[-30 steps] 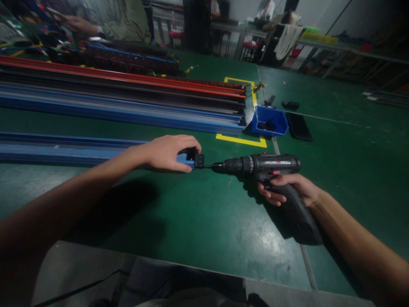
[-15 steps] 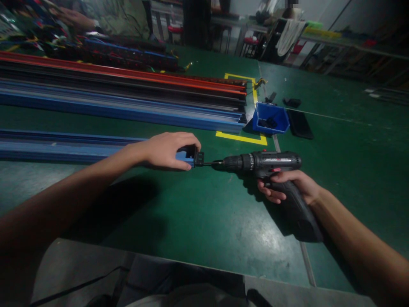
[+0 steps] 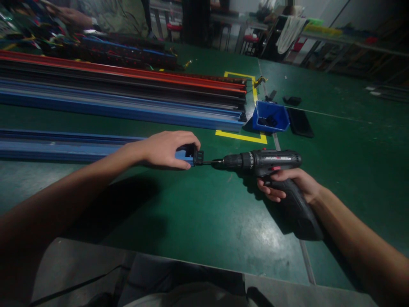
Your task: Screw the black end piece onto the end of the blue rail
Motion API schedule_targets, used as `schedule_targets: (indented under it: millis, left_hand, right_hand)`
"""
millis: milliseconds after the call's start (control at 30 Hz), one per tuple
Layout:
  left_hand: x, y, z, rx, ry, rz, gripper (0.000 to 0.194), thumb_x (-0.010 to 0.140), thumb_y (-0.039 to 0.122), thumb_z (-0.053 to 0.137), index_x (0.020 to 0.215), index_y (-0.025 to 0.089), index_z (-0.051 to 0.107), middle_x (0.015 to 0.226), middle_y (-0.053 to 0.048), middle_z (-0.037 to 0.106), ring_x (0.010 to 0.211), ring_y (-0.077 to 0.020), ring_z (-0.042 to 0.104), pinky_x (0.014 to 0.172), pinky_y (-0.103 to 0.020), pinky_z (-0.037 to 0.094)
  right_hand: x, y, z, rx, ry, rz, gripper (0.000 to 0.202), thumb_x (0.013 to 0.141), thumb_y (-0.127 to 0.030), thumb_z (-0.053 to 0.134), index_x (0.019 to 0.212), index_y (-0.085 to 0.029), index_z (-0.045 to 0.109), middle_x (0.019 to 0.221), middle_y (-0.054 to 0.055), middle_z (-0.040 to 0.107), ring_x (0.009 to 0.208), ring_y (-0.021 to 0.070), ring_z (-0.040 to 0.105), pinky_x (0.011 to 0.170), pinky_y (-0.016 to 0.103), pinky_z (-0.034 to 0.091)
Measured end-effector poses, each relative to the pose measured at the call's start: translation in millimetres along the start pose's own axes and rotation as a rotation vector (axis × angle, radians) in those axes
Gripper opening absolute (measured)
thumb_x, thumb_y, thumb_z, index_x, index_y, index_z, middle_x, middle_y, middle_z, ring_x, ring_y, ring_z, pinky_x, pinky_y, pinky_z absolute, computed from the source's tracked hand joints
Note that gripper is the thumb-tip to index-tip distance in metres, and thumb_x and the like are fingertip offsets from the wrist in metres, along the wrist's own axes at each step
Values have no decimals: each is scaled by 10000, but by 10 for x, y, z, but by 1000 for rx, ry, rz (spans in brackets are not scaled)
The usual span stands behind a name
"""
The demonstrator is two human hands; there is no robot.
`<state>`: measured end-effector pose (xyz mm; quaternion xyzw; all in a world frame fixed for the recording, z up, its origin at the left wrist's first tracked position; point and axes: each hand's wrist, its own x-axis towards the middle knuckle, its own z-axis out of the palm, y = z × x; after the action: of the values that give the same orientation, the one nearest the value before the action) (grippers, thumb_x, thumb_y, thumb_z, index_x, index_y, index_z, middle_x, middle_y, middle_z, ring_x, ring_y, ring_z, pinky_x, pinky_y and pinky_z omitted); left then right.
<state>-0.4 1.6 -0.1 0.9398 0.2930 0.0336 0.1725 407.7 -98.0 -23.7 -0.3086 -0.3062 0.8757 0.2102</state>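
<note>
My left hand (image 3: 169, 149) is closed over the right end of a long blue profile (image 3: 70, 147), thumb at the near side and fingers at the far side. A black end cap (image 3: 198, 157) sits at that end, just past my fingertips. My right hand (image 3: 287, 184) is wrapped around the handle of a black cordless drill (image 3: 265, 162). The drill lies level and points left. Its thin bit (image 3: 209, 162) reaches the end cap; whether a screw is between them is too small to tell.
Behind lie several blue, black and red profiles (image 3: 143, 104). A blue bin (image 3: 271, 117) with black parts stands right of them, by yellow tape (image 3: 243, 137) and a black flat piece (image 3: 300, 123). Across the green table (image 3: 204, 213), another person's hand (image 3: 75, 18) is near wiring.
Almost nothing differs. Both hands, the drill and the blue profile keep their places; the view has shifted very slightly.
</note>
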Motion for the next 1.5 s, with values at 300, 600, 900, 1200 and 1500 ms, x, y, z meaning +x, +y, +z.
schedule_targets:
  millis: [300, 600, 900, 1200, 1500]
  left_hand:
    - [3, -7, 5, 2, -6, 0, 535, 860, 551, 691, 1299, 260, 593, 1324, -64, 642, 1176, -258, 634, 968, -329, 471]
    - [-1, -12, 8, 2, 1, 14, 518, 869, 531, 696, 1295, 256, 588, 1329, -67, 637, 1186, -255, 627, 984, -336, 468]
    - [-5, -8, 12, -7, 13, 4, 522, 852, 529, 697, 1292, 262, 610, 1324, -64, 657, 1173, -259, 639, 959, -335, 476]
    - [-1, -18, 19, -6, 8, 15, 525, 860, 537, 698, 1292, 260, 591, 1332, -59, 646, 1191, -253, 630, 988, -332, 462]
    - [-4, -9, 10, 1, 1, -1, 539, 855, 550, 691, 1298, 260, 590, 1345, -60, 639, 1205, -258, 623, 995, -334, 463]
  right_hand:
    - [-3, -1, 13, 12, 5, -2, 268, 920, -211, 655, 1071, -11, 748, 888, 122, 721, 555, 71, 577, 632, 227, 588]
    - [7, -15, 23, 38, 41, 9, 276, 889, -215, 689, 1058, -8, 757, 870, 127, 721, 542, 77, 581, 618, 230, 585]
    - [16, -18, 37, 47, 34, 8, 276, 895, -206, 666, 1061, -4, 753, 876, 129, 718, 547, 79, 576, 615, 234, 573]
    - [21, -21, 32, 46, 21, 2, 274, 898, -205, 649, 1064, -11, 749, 874, 124, 719, 537, 74, 564, 613, 232, 566]
    - [17, -22, 38, 43, 40, 10, 257, 897, -206, 645, 1055, -28, 742, 868, 113, 715, 531, 79, 549, 608, 244, 570]
